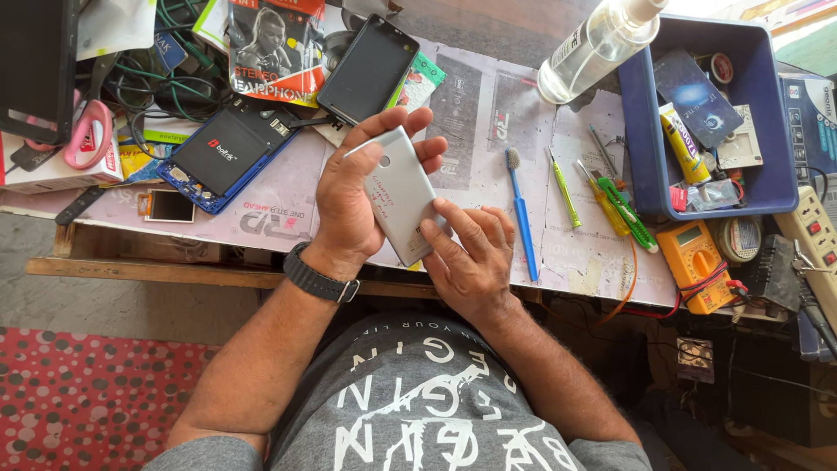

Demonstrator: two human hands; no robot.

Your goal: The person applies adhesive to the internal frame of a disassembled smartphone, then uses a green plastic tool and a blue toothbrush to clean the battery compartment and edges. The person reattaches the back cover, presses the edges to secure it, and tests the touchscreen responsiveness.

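My left hand point(349, 196) holds a silver phone point(397, 187) with its back side up, fingers wrapped over the top and far edge. My right hand point(471, 253) grips the phone's lower end, thumb and fingertips pressed on its bottom corner. The phone is tilted above the near edge of the workbench point(288, 209). A black band sits on my left wrist point(318, 277).
An opened blue phone with a black battery point(228, 153) lies left, a dark phone point(366, 68) behind. A blue toothbrush point(521, 214), green tools point(615, 205), a clear bottle point(597, 44), a blue bin point(711, 113), an orange multimeter point(696, 262) and a power strip point(815, 240) are right.
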